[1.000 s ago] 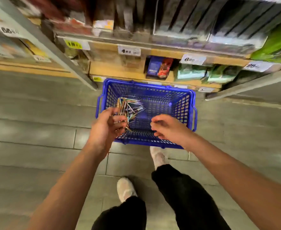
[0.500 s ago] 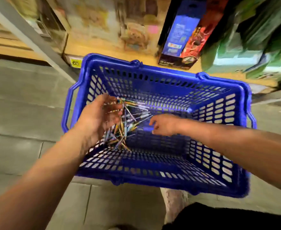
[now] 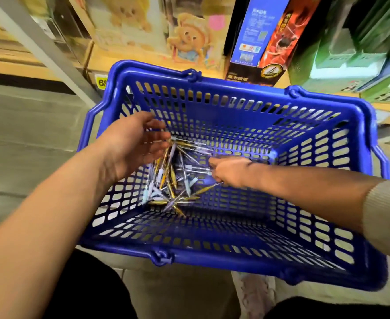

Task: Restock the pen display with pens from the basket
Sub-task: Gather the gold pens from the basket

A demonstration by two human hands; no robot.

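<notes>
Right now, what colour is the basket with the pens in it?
The basket is solid blue, seen in the head view.

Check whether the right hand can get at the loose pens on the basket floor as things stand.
Probably yes. The right hand is down inside the open-topped blue basket with its fingers at the edge of the pens; the left hand hovers over their other side, not between.
</notes>
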